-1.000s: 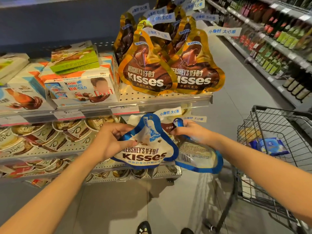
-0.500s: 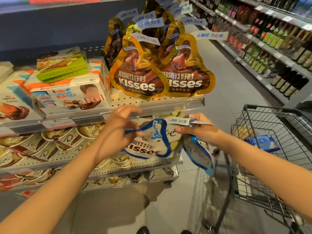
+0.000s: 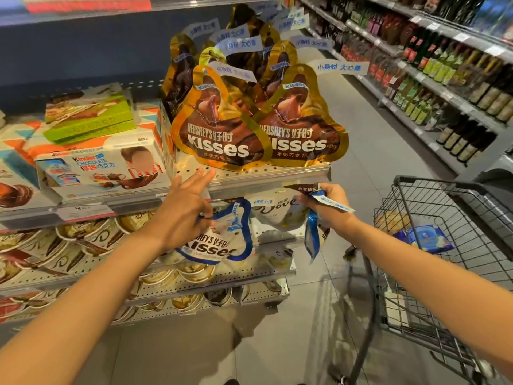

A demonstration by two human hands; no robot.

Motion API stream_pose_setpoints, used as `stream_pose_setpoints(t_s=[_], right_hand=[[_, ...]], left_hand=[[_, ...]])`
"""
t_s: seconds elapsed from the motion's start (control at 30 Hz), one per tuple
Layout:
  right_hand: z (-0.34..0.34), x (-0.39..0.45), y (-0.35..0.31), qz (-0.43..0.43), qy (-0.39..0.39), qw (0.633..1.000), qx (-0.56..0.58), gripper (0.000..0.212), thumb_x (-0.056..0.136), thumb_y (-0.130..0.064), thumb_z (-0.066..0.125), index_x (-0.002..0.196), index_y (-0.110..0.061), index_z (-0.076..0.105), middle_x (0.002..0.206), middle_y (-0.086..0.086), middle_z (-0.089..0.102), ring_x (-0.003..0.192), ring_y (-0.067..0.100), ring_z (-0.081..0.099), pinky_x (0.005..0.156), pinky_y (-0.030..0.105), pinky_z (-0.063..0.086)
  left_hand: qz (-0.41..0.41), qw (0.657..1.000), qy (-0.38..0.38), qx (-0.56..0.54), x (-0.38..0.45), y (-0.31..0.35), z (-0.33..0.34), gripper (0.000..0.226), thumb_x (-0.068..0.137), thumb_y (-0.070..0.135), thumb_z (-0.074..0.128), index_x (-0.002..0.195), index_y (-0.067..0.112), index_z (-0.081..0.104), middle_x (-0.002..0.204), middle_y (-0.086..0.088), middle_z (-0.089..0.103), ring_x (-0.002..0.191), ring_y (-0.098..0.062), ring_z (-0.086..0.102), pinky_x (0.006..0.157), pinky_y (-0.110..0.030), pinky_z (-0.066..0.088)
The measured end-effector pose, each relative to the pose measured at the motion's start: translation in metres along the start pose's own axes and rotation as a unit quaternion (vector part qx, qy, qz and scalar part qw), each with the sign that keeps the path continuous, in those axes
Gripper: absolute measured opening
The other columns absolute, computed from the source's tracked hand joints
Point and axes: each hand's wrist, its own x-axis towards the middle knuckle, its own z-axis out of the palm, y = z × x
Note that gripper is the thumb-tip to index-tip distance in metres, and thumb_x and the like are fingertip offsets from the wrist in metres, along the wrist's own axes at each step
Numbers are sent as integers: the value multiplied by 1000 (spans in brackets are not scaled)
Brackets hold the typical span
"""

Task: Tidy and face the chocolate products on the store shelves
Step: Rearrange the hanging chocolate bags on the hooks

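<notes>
Both hands are busy: my left hand (image 3: 183, 218) pinches the blue Kisses bag (image 3: 219, 240) on the middle shelf (image 3: 266, 269), other fingers spread; my right hand (image 3: 329, 207) grips a second blue bag (image 3: 312, 237) dangling off the shelf end. I judge that one could slip to the floor (image 3: 277, 343), or brush over the Dove bag (image 3: 280, 215).

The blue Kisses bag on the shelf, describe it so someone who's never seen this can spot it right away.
Find the two gold Kisses bags standing at the shelf end by the aisle. One shelf below them, the left hand holds the blue Kisses bag upright. Its white face and blue border set it apart from the Dove packs beside it.
</notes>
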Motion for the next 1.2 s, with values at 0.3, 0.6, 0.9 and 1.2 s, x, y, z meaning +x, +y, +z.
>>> stream_pose_setpoints(t_s=[0.3, 0.6, 0.9, 1.2], right_hand=[[18, 5, 18, 91, 46, 989, 110, 14, 83, -5, 67, 95, -2, 63, 93, 9, 67, 79, 19, 66, 59, 17, 55], [27, 18, 22, 89, 17, 995, 44, 16, 83, -17, 68, 94, -5, 65, 93, 12, 69, 76, 17, 67, 63, 19, 53], [-1, 2, 14, 76, -103, 986, -106, 81, 78, -3, 70, 138, -13, 16, 122, 3, 46, 113, 18, 47, 88, 29, 43], [-21, -28, 0, 47, -149, 941, -299, 37, 79, -1, 68, 112, -9, 52, 104, 5, 62, 102, 24, 61, 86, 33, 52]], left_hand=[[2, 1000, 0, -30, 1, -3, 2, 5, 76, 18, 75, 74, 14, 75, 155, -5, 14, 145, -25, 9, 114, -42, 0], [14, 999, 3, -35, 1, -6, 2, 10, 77, 18, 75, 69, 13, 73, 149, 8, 4, 145, -22, 7, 112, -35, -1], [27, 995, 43, -89, 0, -11, 6, 16, 71, 12, 79, 59, 14, 69, 145, 9, 16, 140, -16, 11, 111, -34, -5], [3, 998, -56, -11, 6, -9, -7, 12, 81, 27, 70, 79, 16, 68, 156, 2, 6, 146, -19, 0, 116, -39, -3]])
